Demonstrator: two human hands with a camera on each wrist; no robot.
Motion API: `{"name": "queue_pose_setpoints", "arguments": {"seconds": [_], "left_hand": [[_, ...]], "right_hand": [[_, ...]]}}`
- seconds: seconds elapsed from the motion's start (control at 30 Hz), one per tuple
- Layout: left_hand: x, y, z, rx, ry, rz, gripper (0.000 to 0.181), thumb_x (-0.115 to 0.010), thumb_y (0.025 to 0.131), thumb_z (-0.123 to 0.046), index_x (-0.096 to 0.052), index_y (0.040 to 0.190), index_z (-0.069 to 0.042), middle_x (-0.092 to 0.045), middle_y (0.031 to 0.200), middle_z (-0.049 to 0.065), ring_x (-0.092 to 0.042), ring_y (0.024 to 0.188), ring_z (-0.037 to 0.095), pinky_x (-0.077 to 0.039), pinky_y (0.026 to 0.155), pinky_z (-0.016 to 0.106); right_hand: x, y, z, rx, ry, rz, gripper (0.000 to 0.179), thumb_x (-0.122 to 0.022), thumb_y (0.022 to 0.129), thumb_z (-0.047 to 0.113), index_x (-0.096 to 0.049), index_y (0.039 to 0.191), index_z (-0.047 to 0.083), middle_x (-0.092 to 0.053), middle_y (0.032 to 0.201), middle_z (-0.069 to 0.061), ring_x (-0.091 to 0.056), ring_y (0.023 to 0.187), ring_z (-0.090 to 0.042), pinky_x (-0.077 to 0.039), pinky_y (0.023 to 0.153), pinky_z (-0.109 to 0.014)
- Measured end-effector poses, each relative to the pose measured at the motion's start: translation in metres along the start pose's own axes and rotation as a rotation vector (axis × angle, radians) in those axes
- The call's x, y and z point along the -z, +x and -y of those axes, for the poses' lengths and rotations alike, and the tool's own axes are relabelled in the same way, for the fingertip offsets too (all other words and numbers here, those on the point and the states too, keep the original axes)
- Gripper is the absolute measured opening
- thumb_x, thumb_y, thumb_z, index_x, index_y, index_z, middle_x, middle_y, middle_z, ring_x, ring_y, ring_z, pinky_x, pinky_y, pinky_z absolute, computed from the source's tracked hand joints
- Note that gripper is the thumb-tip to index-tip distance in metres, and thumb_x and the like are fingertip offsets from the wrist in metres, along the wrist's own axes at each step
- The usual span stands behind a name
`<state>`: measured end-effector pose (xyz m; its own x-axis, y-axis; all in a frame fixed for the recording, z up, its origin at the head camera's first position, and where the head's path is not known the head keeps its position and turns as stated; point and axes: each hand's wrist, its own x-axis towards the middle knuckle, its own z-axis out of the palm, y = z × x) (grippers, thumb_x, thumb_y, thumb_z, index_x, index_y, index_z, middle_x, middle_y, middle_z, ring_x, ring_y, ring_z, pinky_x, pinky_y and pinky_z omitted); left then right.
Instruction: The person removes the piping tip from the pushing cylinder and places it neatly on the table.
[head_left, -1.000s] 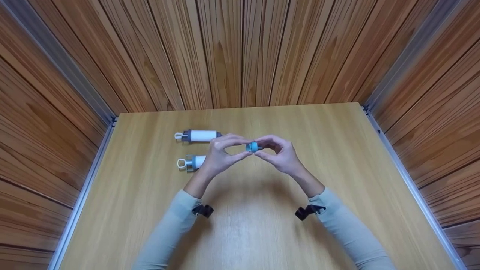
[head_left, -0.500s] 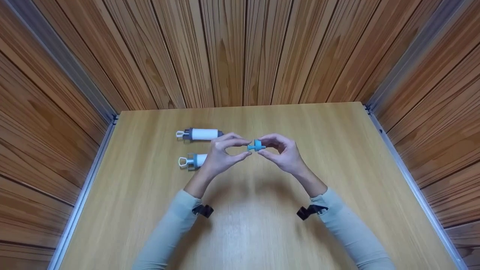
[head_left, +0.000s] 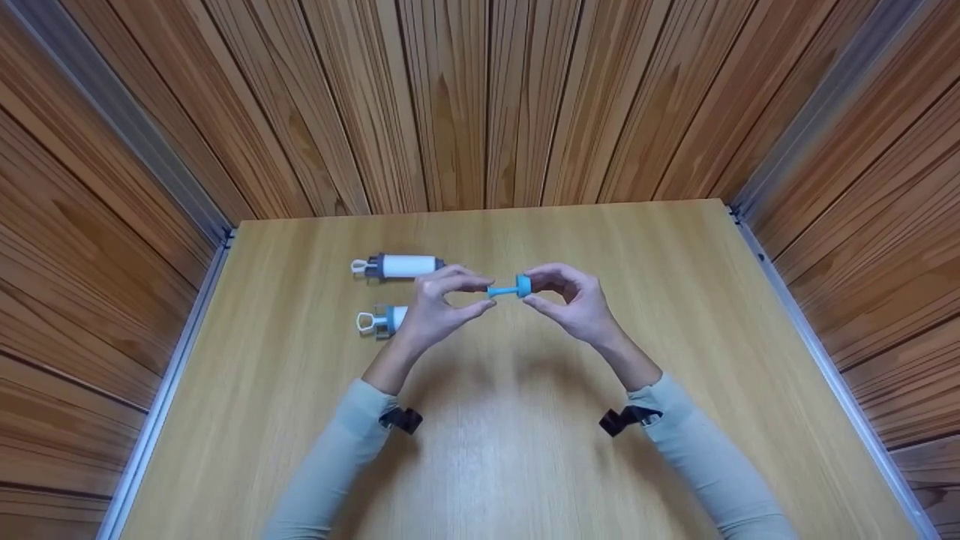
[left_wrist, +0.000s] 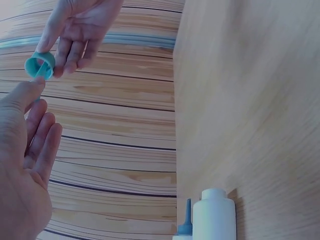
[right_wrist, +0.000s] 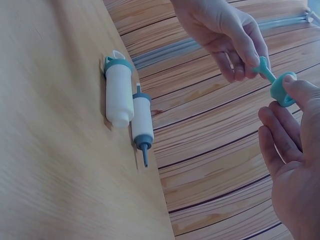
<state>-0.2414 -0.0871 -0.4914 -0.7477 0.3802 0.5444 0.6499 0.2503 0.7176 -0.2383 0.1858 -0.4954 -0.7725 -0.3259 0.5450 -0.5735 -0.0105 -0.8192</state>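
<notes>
Both hands meet in the air over the wooden table. My left hand [head_left: 439, 307] pinches the far end of a thin teal stem [head_left: 505, 290] between thumb and fingertips. Opposite it, my right hand [head_left: 576, 304] grips a teal cup-shaped cap [head_left: 523, 286], thumb against its rim. From the right wrist, the stem [right_wrist: 269, 74] is seen running into the cap [right_wrist: 280, 92], with a wider end at the left fingers. The cap's open ring [left_wrist: 50, 62] faces the left wrist camera, the stem inside it. I cannot tell whether stem and cap are one piece.
Two white syringe-like tubes lie on the table at left: one [head_left: 409, 266] has dark grey-blue ends and a pointed nozzle [right_wrist: 145, 155]; the other [right_wrist: 119, 95] has a teal collar, a pull ring and a bare white tip. Wood-panelled walls [head_left: 457, 105] stand behind.
The hands have drawn slightly apart, the right one moving right and the left one a little left. More of the teal stem shows between them, and the cap has turned.
</notes>
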Motion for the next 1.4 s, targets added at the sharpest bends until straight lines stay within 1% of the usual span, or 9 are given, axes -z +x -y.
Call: {"name": "queue_pose_setpoints", "arguments": {"seconds": [0.27,0.47,0.6,0.73,0.93,1.1,1.17,1.27,1.4], "left_hand": [[0.004,-0.004,0.002,0.014,0.009,-0.021,0.027,-0.09,0.096,-0.007,-0.084,0.122,-0.003,-0.083,0.115,0.015,-0.084,0.107,0.032,-0.07,0.1,0.037],[0.006,-0.009,0.006,0.051,0.022,-0.041,0.028,-0.091,0.094,-0.008,-0.085,0.12,-0.003,-0.084,0.114,0.014,-0.084,0.106,0.031,-0.07,0.098,0.034],[0.007,-0.012,0.008,0.066,0.028,-0.042,0.028,-0.091,0.095,-0.008,-0.084,0.122,-0.004,-0.084,0.114,0.014,-0.084,0.107,0.03,-0.069,0.098,0.033],[0.007,-0.013,0.009,0.084,0.032,-0.035,0.028,-0.091,0.095,-0.01,-0.085,0.122,-0.006,-0.084,0.115,0.013,-0.084,0.107,0.03,-0.07,0.098,0.035],[0.006,-0.005,0.009,0.141,0.037,-0.029,0.028,-0.091,0.096,-0.012,-0.085,0.123,-0.008,-0.084,0.118,0.011,-0.083,0.11,0.029,-0.069,0.101,0.039],[0.005,0.003,0.008,0.17,0.009,-0.029,0.028,-0.09,0.097,-0.012,-0.085,0.124,-0.008,-0.084,0.118,0.012,-0.082,0.111,0.029,-0.069,0.102,0.04],[0.003,0.006,0.008,0.183,0.013,-0.029,0.028,-0.09,0.097,-0.013,-0.085,0.124,-0.007,-0.084,0.119,0.012,-0.082,0.111,0.029,-0.069,0.103,0.039],[0.001,0.011,0.008,0.192,0.018,-0.034,0.028,-0.09,0.097,-0.013,-0.085,0.124,-0.006,-0.084,0.119,0.013,-0.082,0.111,0.029,-0.069,0.103,0.041],[-0.003,0.017,0.01,0.195,-0.011,-0.037,0.028,-0.089,0.098,-0.012,-0.084,0.124,-0.003,-0.084,0.119,0.016,-0.082,0.112,0.033,-0.069,0.104,0.047]], "right_hand": [[0.011,-0.006,-0.002,0.009,-0.01,-0.016,0.037,-0.075,0.09,-0.024,-0.068,0.126,-0.019,-0.081,0.118,0.016,-0.079,0.108,-0.002,-0.065,0.101,-0.022],[0.021,-0.012,-0.005,0.013,-0.019,-0.038,0.037,-0.076,0.089,-0.025,-0.069,0.125,-0.019,-0.081,0.115,0.014,-0.079,0.106,-0.003,-0.065,0.099,-0.022],[0.03,-0.018,-0.009,0.004,-0.035,-0.048,0.037,-0.075,0.09,-0.025,-0.07,0.126,-0.018,-0.082,0.116,0.013,-0.079,0.106,-0.003,-0.065,0.1,-0.021],[0.04,-0.022,-0.011,-0.006,-0.047,-0.053,0.037,-0.075,0.09,-0.025,-0.069,0.126,-0.018,-0.082,0.117,0.013,-0.079,0.106,-0.003,-0.065,0.1,-0.02],[0.056,-0.02,-0.008,-0.009,-0.07,-0.066,0.037,-0.074,0.091,-0.024,-0.069,0.127,-0.018,-0.082,0.118,0.014,-0.079,0.108,-0.004,-0.064,0.101,-0.02],[0.068,-0.018,-0.006,-0.04,-0.098,-0.084,0.037,-0.075,0.092,-0.023,-0.069,0.128,-0.018,-0.082,0.117,0.015,-0.079,0.107,-0.003,-0.064,0.101,-0.019],[0.072,-0.018,-0.007,-0.053,-0.102,-0.093,0.036,-0.075,0.092,-0.023,-0.069,0.128,-0.018,-0.082,0.116,0.015,-0.079,0.107,-0.003,-0.064,0.101,-0.019],[0.078,-0.017,-0.009,-0.066,-0.109,-0.101,0.036,-0.075,0.093,-0.022,-0.069,0.128,-0.017,-0.082,0.115,0.015,-0.079,0.106,-0.003,-0.064,0.1,-0.018],[0.084,-0.016,-0.012,-0.069,-0.133,-0.109,0.036,-0.075,0.093,-0.022,-0.07,0.127,-0.017,-0.081,0.114,0.016,-0.078,0.105,-0.001,-0.063,0.098,-0.017]]}}
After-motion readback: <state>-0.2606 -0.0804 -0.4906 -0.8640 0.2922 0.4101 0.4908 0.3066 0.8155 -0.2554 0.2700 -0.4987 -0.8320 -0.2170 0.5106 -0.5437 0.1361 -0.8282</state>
